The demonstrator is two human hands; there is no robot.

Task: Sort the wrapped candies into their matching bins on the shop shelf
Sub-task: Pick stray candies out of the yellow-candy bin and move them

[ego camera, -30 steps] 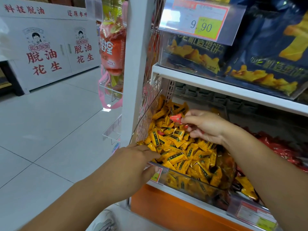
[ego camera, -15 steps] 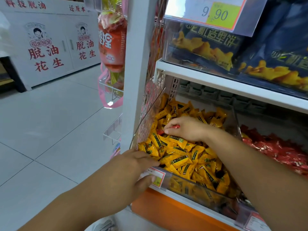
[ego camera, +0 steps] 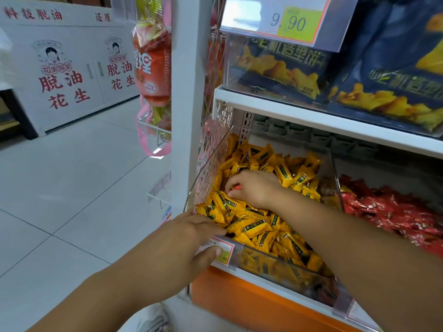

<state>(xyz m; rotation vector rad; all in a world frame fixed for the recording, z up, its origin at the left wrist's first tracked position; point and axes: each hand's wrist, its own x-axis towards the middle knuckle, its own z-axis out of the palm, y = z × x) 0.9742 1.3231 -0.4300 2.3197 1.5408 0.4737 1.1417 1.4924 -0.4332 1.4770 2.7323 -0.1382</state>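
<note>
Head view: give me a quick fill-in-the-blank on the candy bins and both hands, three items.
1. The right hand pinches a small wrapped candy coloured ___.
2. The left hand grips the front rim of the clear plastic bin that holds ___ wrapped candies.
3. The pile of red wrapped candies lies in the bin to the ___ of that one.
Missing words: red; yellow; right.

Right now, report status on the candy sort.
Left hand holds yellow bin front rim. Right hand pinches red candy inside it. Red candies next compartment right, clear divider between.
</note>
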